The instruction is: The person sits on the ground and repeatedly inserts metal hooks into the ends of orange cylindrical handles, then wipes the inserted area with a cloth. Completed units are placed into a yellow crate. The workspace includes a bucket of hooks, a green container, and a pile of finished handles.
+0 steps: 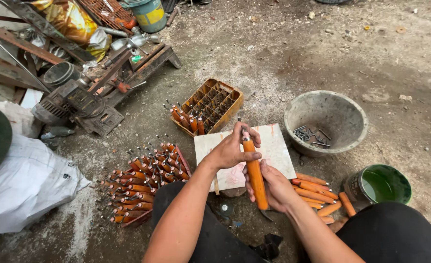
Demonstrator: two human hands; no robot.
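Head view shows us holding an orange handle [255,176] upright over a pale board [278,146] on the dirt ground. Our left hand [232,150] is clenched around its top, thumb and fingers pinching near a thin metal pin there; our right hand [274,187] is wrapped around its lower half from behind. We judge it stiff, light wood, smooth and perhaps a little slippery, best gripped mid-shaft with the pointed ends kept clear of the palm. A dark metal tip pokes out below the right hand, but its shape is hard to make out. What the left fingers do at the pin is hidden. Finished pieces lie in a heap [142,187] at left, and more stand in a crate [215,104]. Dark metal bits in the grey bowl [354,124] are too small to identify.
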